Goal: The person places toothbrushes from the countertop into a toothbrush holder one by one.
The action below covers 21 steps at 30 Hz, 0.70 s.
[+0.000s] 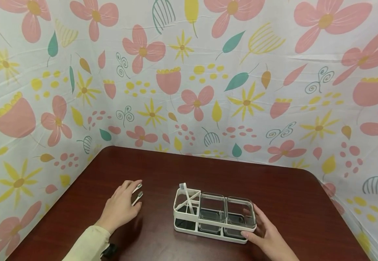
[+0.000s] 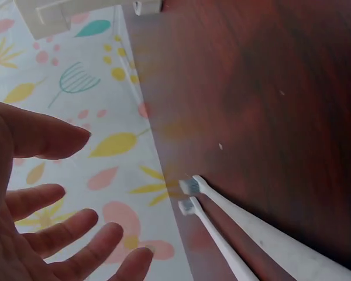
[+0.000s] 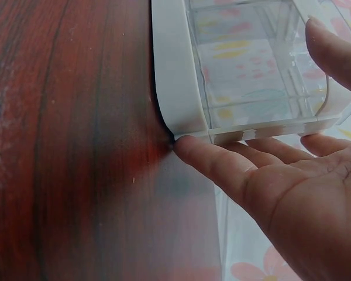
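Observation:
A white toothbrush holder (image 1: pixel 208 220) stands on the table, with a dark base and two clear square cups (image 1: pixel 212 196) in its middle and right compartments. One white toothbrush (image 1: pixel 188 198) leans in the divided left compartment, bristles up. My right hand (image 1: pixel 270 237) grips the holder's right end, thumb at the front corner and fingers behind; in the right wrist view several fingertips (image 3: pixel 190 143) touch that end. To the left, two white toothbrushes (image 2: pixel 263 234) with grey bristles lie side by side. My left hand (image 1: pixel 120 204) hovers over them, fingers spread and apart from both.
The dark reddish-brown table (image 1: pixel 156 166) has rounded far corners. A white cloth (image 1: pixel 195 134) printed with flowers and leaves hangs behind it and along the left side. A black band (image 1: pixel 109 250) shows by the left sleeve (image 1: pixel 89 244).

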Tool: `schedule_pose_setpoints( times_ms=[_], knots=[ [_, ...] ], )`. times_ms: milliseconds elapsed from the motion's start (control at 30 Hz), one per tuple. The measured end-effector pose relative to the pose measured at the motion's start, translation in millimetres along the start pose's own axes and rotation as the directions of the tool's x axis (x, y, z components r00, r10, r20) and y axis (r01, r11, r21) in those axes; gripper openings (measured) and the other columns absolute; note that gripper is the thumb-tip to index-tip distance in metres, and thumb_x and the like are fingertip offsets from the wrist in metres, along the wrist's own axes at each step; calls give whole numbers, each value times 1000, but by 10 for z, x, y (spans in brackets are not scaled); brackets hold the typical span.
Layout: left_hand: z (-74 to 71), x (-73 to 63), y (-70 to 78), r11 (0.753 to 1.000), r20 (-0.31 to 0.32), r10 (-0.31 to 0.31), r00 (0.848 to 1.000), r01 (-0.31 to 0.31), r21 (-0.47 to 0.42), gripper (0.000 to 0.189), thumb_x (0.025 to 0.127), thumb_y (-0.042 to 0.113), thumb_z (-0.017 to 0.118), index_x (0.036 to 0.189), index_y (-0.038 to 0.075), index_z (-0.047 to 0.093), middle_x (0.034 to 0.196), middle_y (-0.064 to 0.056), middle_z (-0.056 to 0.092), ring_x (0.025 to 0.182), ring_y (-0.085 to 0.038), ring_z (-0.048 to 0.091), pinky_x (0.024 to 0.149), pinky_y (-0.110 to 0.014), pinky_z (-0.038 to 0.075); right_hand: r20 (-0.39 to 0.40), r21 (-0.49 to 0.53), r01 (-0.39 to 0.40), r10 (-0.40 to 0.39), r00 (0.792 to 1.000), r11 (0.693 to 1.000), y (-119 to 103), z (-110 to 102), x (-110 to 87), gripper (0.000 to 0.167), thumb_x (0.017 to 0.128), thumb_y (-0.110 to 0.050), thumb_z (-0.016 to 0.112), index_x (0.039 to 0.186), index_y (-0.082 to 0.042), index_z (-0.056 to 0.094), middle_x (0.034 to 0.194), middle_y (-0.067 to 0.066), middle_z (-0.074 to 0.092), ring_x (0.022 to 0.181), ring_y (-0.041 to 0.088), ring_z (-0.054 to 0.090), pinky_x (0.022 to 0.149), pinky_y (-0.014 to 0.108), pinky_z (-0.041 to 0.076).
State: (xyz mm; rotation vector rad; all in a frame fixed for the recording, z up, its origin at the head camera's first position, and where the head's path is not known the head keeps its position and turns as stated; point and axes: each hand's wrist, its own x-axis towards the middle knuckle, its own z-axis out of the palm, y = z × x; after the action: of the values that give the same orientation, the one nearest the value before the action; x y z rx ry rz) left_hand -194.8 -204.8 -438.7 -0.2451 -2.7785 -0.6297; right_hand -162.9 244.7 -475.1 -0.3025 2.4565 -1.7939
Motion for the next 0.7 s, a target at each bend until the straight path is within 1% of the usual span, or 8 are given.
schedule_pose_setpoints(
  times_ms=[233,367,533,600,700],
  knots=[
    [-9,-29,-70,998,33,-34,999,32,49,63,77,13,76,137,15,57,120,-11,58,90,-29,60,48,-35,42,-4,25,59,-59,998,998,21,17,-6,88,87,1,72,155,0,17,142,34,43,117,-8,49,85,17,47],
    [-7,-32,-94,995,81,-68,994,63,75,64,78,14,77,138,14,56,120,-11,58,80,-26,59,47,-35,41,1,31,55,-55,998,998,16,13,-5,88,87,1,72,156,0,17,142,34,42,117,-8,49,84,18,48],
    [1,-42,-115,991,135,-105,985,92,99,61,79,14,75,137,12,57,117,-13,59,66,-21,54,46,-35,38,7,32,22,-22,1000,999,6,5,-2,88,88,-1,71,156,-1,15,144,33,41,117,-10,47,84,18,48],
    [4,-54,-123,990,145,-110,983,96,106,60,78,13,75,136,11,59,115,-14,59,61,-20,50,45,-36,38,7,33,31,-32,999,999,10,8,-6,88,88,0,71,156,0,15,143,34,41,116,-9,48,84,18,48],
    [10,-74,-137,988,156,-115,981,96,120,57,78,11,74,133,10,61,112,-15,60,58,-19,49,45,-37,38,5,33,56,-56,998,998,14,14,-11,87,88,1,71,155,1,16,142,34,42,117,-8,49,84,18,48]
  ],
)
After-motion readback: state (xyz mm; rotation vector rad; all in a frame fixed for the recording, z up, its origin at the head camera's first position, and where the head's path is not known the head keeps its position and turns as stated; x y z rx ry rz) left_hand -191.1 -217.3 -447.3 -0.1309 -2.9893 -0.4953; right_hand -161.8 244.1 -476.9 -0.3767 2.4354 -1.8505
